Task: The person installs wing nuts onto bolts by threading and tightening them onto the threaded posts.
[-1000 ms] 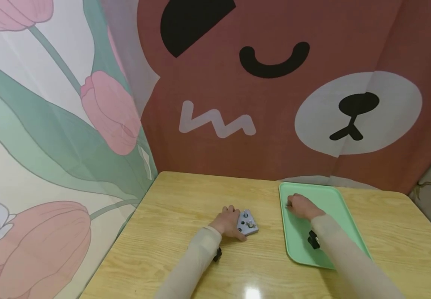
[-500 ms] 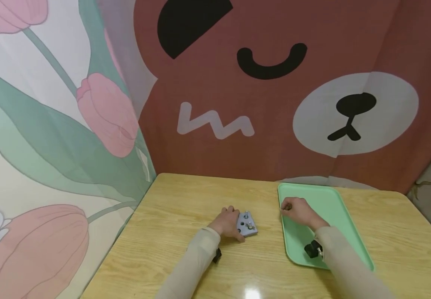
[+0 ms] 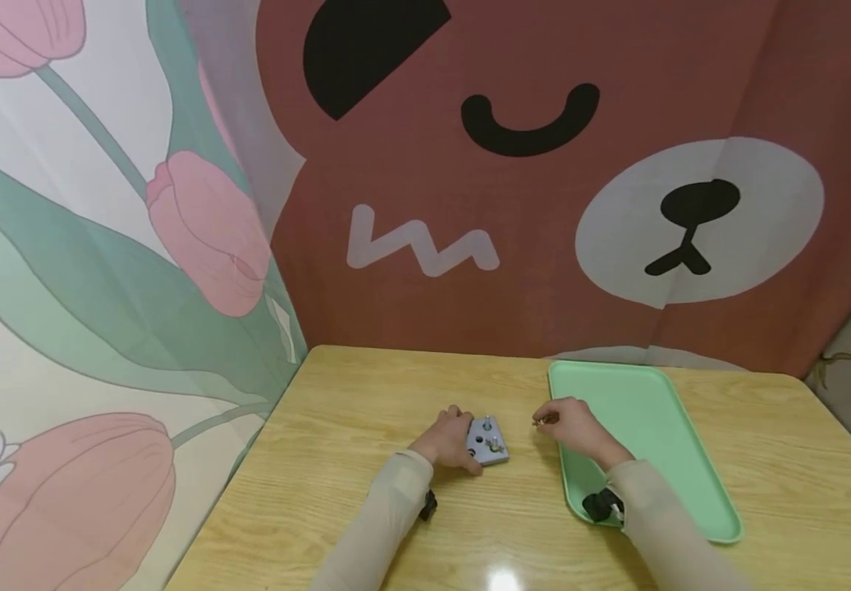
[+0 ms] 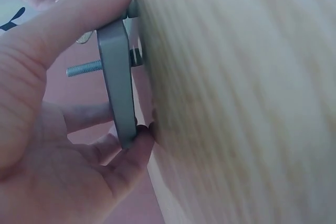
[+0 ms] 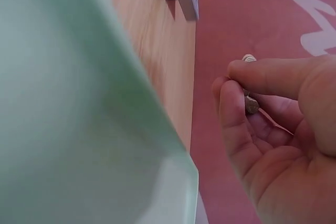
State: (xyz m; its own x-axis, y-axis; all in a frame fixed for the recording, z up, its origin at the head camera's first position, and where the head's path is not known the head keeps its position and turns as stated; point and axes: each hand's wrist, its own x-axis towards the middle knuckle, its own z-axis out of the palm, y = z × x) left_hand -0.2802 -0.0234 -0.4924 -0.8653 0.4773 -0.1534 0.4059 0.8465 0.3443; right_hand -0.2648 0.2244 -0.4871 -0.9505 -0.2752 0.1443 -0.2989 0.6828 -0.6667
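A grey metal plate [image 3: 480,453] with holes stands slightly off the table, gripped at its left side between the thumb and fingers of my left hand [image 3: 443,441]. One bare threaded bolt [image 4: 84,68] sticks out of its face, and a wing nut [image 3: 495,445] sits on another bolt nearer me. In the left wrist view, bolt heads show on the plate's table side. My right hand [image 3: 574,424] pinches a small brassy wing nut [image 5: 252,104] between thumb and fingertips, its middle hidden by them. That hand is over the tray's left rim, to the right of the plate.
A light green tray [image 3: 635,406] lies on the wooden table [image 3: 366,394], right of the plate. Behind the table hangs a brown bear-print cloth [image 3: 410,312], and a tulip-print cloth [image 3: 100,271] hangs at the left. Each wrist wears a small black camera [image 3: 602,504].
My right hand has moved left from inside the tray past its left rim, carrying the wing nut toward the plate. My left hand keeps its grip on the plate in the same place.
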